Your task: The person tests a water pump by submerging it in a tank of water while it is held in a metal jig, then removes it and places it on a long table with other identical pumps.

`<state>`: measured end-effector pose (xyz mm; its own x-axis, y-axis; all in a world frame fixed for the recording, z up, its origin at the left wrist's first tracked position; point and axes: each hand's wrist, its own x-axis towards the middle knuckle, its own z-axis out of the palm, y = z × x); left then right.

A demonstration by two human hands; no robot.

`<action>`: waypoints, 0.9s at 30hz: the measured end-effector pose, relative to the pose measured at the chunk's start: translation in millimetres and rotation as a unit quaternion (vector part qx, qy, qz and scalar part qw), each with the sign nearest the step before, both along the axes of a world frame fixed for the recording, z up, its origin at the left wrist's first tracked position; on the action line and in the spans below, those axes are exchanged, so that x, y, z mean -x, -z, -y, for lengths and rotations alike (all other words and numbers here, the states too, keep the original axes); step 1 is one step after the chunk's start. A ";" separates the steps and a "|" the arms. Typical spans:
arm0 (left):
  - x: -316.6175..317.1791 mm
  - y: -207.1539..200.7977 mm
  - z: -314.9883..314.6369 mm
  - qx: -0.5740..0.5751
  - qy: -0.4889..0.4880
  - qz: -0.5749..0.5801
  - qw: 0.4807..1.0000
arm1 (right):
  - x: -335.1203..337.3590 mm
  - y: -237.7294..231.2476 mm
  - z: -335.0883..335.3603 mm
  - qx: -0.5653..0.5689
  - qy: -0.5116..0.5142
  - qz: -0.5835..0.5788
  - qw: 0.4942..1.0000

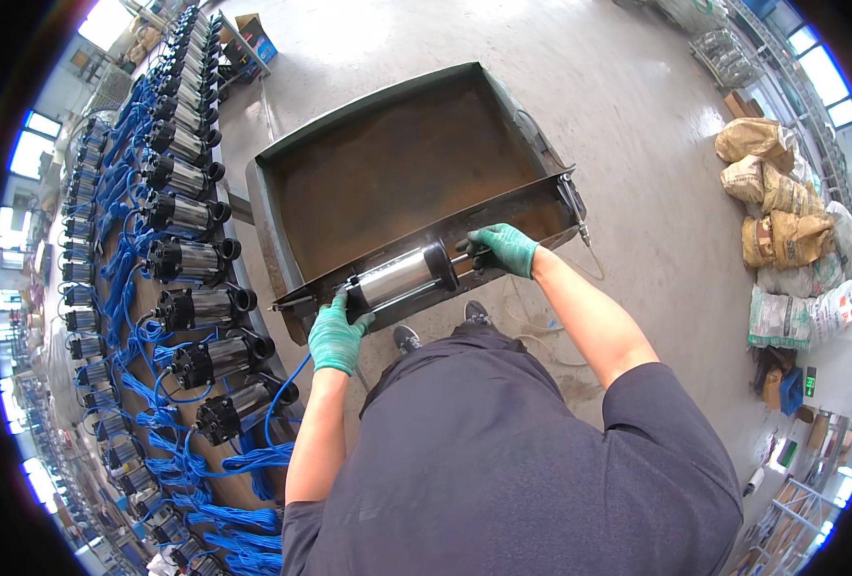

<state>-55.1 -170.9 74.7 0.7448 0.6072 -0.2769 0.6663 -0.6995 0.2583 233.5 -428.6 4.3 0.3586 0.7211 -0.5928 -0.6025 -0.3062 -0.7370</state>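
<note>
A water pump (395, 279) with a shiny steel barrel and black ends lies across the narrow black ledge at the near side of a tank (283, 154). In a green glove, my left hand (337, 338) grips the pump's left end, thumb and fingers apart around it. A blue cable (301, 370) runs down near this hand's wrist. My right hand (505, 250), also gloved in green, is at the pump's right end. Its fingers curl around a small dark part beside a thin metal rod; the fingers partly hide what it is.
Brownish liquid or a stained bottom shows inside the tank. Rows of similar pumps (195, 259) and bundled blue cables (248, 461) fill the bench at left. An air fitting with a hose (583, 231) hangs at the tank's right corner. Stacked sacks (781, 226) stand far right.
</note>
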 end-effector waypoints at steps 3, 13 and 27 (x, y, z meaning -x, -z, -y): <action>1.1 -0.8 -0.2 -0.004 0.009 0.011 1.000 | 6.8 -1.1 -0.1 -0.029 -0.025 0.151 0.988; 1.0 1.9 -1.9 -0.005 0.010 0.000 1.000 | 1.3 -23.8 21.3 0.222 -0.207 0.507 0.807; 6.4 -5.1 0.3 -0.002 -0.010 -0.006 1.000 | -66.7 -18.2 96.9 0.533 -0.011 0.529 0.660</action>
<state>-61.5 -171.3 79.8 0.7288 0.6229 -0.2843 0.6834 -0.6869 0.2471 300.2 -525.5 22.4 0.9748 0.1083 -0.1950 0.0900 -0.9909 -0.1000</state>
